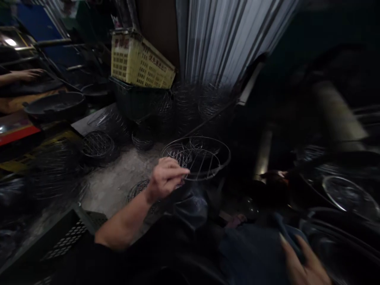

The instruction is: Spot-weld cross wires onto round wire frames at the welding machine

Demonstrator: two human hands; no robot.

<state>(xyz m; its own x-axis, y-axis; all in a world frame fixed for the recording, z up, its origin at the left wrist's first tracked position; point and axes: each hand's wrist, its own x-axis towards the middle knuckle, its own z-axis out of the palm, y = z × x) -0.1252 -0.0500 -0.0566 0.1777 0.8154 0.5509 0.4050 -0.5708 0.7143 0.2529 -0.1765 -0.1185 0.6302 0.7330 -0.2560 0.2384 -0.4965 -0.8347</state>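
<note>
Fingers of the left hand (166,176) pinched a wire rack (202,160) by its near-left rim, ahead of the body; the right hand (305,259) clasped a blurred blue tool (292,233). Thin-wired, the rack looked light, springy, likely best held at the rim.

left hand (166,178) — holding wire rack (194,160) | right hand (305,263) — holding blue tool (292,234) | yellow crate (142,63) beyond
</note>
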